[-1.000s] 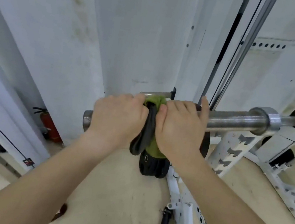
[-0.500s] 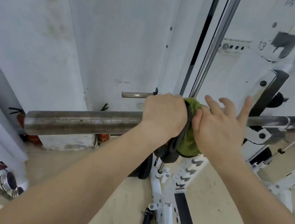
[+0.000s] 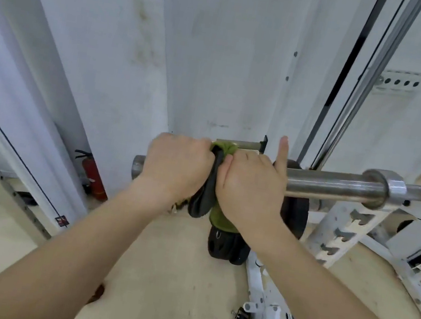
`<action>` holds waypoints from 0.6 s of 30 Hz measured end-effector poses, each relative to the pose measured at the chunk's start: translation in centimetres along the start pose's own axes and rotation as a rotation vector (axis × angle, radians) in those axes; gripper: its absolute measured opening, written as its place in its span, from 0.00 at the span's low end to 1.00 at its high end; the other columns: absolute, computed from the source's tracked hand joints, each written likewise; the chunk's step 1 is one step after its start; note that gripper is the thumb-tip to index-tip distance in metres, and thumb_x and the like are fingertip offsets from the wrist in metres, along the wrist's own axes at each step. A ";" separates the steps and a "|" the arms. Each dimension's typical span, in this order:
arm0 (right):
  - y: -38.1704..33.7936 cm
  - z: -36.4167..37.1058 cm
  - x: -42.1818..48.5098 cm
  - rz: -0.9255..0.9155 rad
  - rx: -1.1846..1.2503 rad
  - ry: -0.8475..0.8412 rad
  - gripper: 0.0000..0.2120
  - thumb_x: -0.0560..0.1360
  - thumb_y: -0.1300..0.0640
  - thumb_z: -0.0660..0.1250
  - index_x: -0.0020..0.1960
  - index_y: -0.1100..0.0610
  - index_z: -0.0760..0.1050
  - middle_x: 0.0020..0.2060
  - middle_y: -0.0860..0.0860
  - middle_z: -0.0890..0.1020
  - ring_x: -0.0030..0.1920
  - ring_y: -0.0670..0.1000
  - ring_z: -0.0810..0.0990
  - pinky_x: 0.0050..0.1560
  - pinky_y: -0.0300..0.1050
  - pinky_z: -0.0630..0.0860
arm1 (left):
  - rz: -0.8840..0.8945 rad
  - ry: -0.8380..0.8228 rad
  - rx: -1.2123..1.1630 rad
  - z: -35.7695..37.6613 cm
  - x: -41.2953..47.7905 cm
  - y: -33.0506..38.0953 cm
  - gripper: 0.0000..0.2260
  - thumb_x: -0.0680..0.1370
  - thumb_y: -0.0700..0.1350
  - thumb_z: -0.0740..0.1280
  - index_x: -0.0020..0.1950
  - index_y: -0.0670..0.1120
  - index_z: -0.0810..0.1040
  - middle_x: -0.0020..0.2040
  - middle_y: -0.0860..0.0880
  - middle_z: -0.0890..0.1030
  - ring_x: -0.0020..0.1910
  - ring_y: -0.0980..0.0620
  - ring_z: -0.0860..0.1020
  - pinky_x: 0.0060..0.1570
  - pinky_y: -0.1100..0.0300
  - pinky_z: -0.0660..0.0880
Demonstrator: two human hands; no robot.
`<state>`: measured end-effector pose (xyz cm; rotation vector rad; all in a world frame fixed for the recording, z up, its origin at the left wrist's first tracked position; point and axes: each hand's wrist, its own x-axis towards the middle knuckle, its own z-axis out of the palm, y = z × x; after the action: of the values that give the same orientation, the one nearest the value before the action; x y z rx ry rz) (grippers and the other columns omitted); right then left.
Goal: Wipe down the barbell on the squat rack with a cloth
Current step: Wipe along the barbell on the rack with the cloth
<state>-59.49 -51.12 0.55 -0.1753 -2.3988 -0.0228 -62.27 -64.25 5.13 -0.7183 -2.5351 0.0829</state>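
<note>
The steel barbell (image 3: 333, 186) lies across the white squat rack (image 3: 342, 228), its sleeve end pointing left and its collar at the right. A green and dark cloth (image 3: 223, 150) is wrapped over the sleeve near its end, with a tail hanging below. My left hand (image 3: 177, 166) grips the cloth round the sleeve. My right hand (image 3: 251, 184) lies beside it over the cloth and bar, fingers curled over the top and the index finger sticking up. The bar's end shows just left of my left hand.
A white wall stands close behind the bar. A red fire extinguisher (image 3: 92, 175) sits on the floor at the left. Black weight plates (image 3: 226, 247) stand on the floor under my hands. A vertical chrome guide rod (image 3: 368, 74) rises at the right.
Both hands and the cloth have slid left along the sleeve toward its end; half a second ago they were near the collar. My right hand's fingers have curled down, save the index.
</note>
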 end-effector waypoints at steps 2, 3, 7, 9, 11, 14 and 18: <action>-4.5 0.0 0.3 -0.039 0.088 -0.006 0.19 0.80 0.54 0.56 0.32 0.56 0.72 0.26 0.51 0.74 0.31 0.55 0.74 0.78 0.63 0.51 | -0.033 0.026 0.016 0.4 -1.7 -3.9 0.13 0.64 0.33 0.75 0.29 0.43 0.72 0.24 0.55 0.52 0.22 0.51 0.56 0.29 0.63 0.49; -5.9 0.0 0.3 -0.055 0.122 0.009 0.18 0.79 0.55 0.58 0.31 0.55 0.70 0.24 0.50 0.71 0.28 0.55 0.70 0.77 0.64 0.53 | -0.079 -0.033 0.032 0.3 -2.3 -4.8 0.12 0.66 0.34 0.75 0.30 0.42 0.73 0.21 0.52 0.60 0.22 0.50 0.58 0.29 0.61 0.51; -5.8 -0.2 0.5 -0.118 0.094 0.007 0.20 0.80 0.54 0.59 0.29 0.55 0.65 0.24 0.49 0.65 0.27 0.53 0.64 0.76 0.67 0.54 | -0.189 -0.065 0.150 1.1 -2.2 -4.9 0.11 0.82 0.46 0.59 0.39 0.45 0.67 0.30 0.48 0.64 0.27 0.47 0.64 0.28 0.57 0.54; -3.4 -0.5 0.6 -0.146 0.034 -0.008 0.21 0.81 0.53 0.56 0.30 0.55 0.68 0.24 0.49 0.68 0.28 0.54 0.70 0.76 0.67 0.53 | -0.202 -0.079 0.139 0.7 -0.8 -2.6 0.15 0.83 0.48 0.55 0.37 0.46 0.63 0.31 0.49 0.62 0.27 0.48 0.62 0.28 0.57 0.54; 0.0 -0.7 0.5 -0.154 -0.019 -0.016 0.21 0.81 0.52 0.55 0.33 0.56 0.74 0.27 0.51 0.76 0.33 0.56 0.77 0.76 0.68 0.52 | -0.209 -0.083 0.055 0.8 0.7 0.3 0.14 0.83 0.49 0.55 0.39 0.47 0.66 0.33 0.49 0.64 0.30 0.47 0.66 0.30 0.57 0.58; 6.2 -1.0 0.0 -0.104 -0.122 -0.012 0.22 0.83 0.51 0.52 0.40 0.59 0.79 0.35 0.54 0.83 0.42 0.59 0.80 0.76 0.69 0.51 | -0.147 -0.072 -0.006 0.7 2.9 5.8 0.09 0.82 0.47 0.55 0.43 0.47 0.67 0.34 0.48 0.64 0.31 0.47 0.65 0.29 0.58 0.57; 14.1 -1.7 -0.7 -0.017 -0.227 -0.080 0.22 0.84 0.51 0.49 0.46 0.58 0.79 0.41 0.54 0.83 0.47 0.62 0.79 0.74 0.69 0.55 | -0.090 -0.106 -0.159 0.4 6.2 13.1 0.07 0.81 0.43 0.55 0.43 0.46 0.66 0.38 0.48 0.68 0.36 0.46 0.69 0.35 0.55 0.62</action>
<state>-55.99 -37.35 0.84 -0.2653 -2.4740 -0.3015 -60.81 -49.77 5.08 -0.6753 -2.6939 -0.1157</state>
